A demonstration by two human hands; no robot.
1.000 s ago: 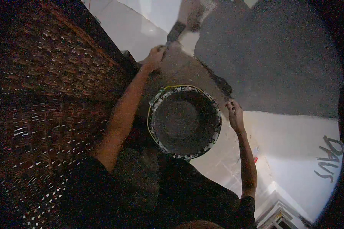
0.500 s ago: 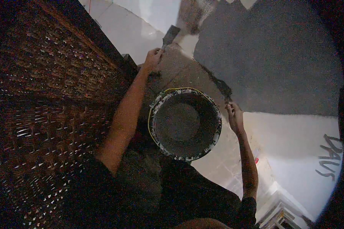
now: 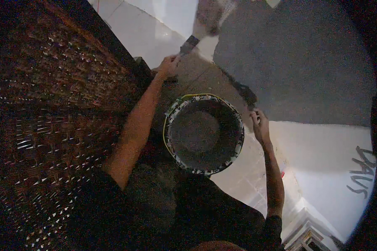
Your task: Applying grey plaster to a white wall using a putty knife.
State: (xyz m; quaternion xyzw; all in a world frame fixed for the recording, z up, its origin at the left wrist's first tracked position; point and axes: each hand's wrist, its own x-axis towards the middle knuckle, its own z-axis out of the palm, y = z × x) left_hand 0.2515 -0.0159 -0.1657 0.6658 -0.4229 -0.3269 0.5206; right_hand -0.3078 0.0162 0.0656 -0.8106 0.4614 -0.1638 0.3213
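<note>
A round bucket with grey mortar inside and a spattered rim sits right below me. My left hand is stretched forward past the bucket and grips the handle of a small scraper, whose blade lies against the surface by the edge of the grey coated area. My right hand is closed on a dark flat trowel, which rests along the lower left edge of that grey area, just right of the bucket.
A dark woven wicker panel fills the left side. White tiles lie beyond the left hand. A white surface with black scrawl is at the right. A pale moulded frame shows at the lower right.
My left hand with the scraper has shifted slightly, keeping the blade near the grey patch's edge. The right hand stays by the bucket's right side.
</note>
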